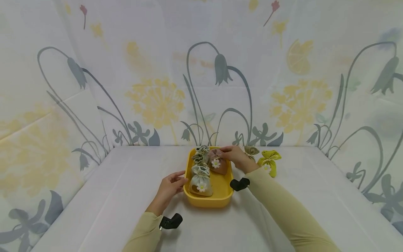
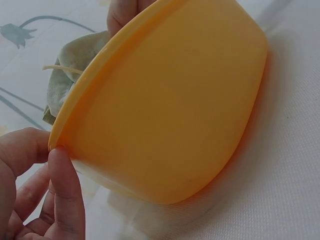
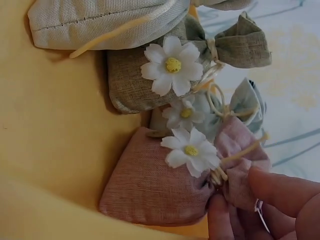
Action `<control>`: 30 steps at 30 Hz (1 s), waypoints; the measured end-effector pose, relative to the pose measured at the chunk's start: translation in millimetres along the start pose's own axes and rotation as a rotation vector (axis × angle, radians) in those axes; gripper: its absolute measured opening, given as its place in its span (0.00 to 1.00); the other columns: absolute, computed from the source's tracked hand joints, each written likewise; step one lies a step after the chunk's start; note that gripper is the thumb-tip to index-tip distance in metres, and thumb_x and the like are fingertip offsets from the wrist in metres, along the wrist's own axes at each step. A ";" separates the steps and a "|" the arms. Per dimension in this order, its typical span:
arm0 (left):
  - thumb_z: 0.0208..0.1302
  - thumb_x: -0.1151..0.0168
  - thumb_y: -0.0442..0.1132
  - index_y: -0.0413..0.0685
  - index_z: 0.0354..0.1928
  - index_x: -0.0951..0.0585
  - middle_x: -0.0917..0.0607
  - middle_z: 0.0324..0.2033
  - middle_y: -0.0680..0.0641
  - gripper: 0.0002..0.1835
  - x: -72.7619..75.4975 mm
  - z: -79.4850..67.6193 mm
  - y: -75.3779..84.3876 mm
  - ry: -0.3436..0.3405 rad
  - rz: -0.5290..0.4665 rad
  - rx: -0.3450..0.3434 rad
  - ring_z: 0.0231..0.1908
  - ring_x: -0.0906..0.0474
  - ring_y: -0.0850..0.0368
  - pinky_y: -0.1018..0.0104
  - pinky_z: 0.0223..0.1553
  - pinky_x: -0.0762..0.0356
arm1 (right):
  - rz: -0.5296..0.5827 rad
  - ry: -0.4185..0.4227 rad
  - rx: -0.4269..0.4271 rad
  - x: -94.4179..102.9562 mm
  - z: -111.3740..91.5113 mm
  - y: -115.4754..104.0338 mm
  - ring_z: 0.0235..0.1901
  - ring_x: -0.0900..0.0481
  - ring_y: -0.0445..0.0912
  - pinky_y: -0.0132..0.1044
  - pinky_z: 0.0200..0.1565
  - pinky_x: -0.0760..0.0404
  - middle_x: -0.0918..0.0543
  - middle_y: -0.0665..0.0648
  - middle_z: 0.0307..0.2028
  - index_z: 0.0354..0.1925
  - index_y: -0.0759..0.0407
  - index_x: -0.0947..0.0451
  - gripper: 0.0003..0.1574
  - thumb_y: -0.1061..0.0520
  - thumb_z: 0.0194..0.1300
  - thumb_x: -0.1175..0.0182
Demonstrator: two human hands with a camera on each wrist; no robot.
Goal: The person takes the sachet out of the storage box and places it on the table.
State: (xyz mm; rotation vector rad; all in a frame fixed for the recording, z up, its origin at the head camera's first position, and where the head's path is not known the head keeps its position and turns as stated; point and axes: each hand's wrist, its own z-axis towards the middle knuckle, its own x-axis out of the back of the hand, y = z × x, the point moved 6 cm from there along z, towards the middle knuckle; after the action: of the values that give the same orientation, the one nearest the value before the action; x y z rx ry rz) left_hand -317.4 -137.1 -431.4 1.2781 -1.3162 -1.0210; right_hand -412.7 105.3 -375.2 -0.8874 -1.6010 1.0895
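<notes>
A yellow tub (image 1: 207, 202) with rounded corners stands on the white cloth. My left hand (image 1: 168, 190) pinches its left rim between thumb and forefinger, as the left wrist view shows. Inside the tub, my right hand (image 1: 237, 157) grips the gathered neck of a pink drawstring pouch (image 3: 155, 180), which has a white flower on its front. Beside it in the right wrist view lie a brown pouch (image 3: 132, 82), a cream pouch (image 3: 100, 25) and a pale blue-green pouch (image 3: 202, 107) partly hidden behind the pink one.
Right of the tub, an olive pouch (image 1: 251, 151) lies partly behind my right wrist, and a bright yellow pouch (image 1: 269, 159) lies beside it. A flower-printed cloth (image 1: 201, 105) hangs behind the table.
</notes>
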 end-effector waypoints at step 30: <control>0.61 0.38 0.38 0.40 0.57 0.25 0.21 0.41 0.44 0.22 -0.7 0.6 1.1 -0.004 -0.001 -0.019 0.35 0.23 0.55 0.67 0.36 0.21 | 0.035 0.056 0.070 9.4 -27.4 -27.1 0.49 0.24 0.55 0.41 0.51 0.25 0.25 0.68 0.50 0.55 0.74 0.30 0.18 0.66 0.69 0.51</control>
State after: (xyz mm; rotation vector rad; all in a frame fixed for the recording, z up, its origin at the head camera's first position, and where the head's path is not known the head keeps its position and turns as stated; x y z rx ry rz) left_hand -318.2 -136.4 -430.5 1.2630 -1.3062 -1.0352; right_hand -390.0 111.2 -343.2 -0.8947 -1.4969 1.1289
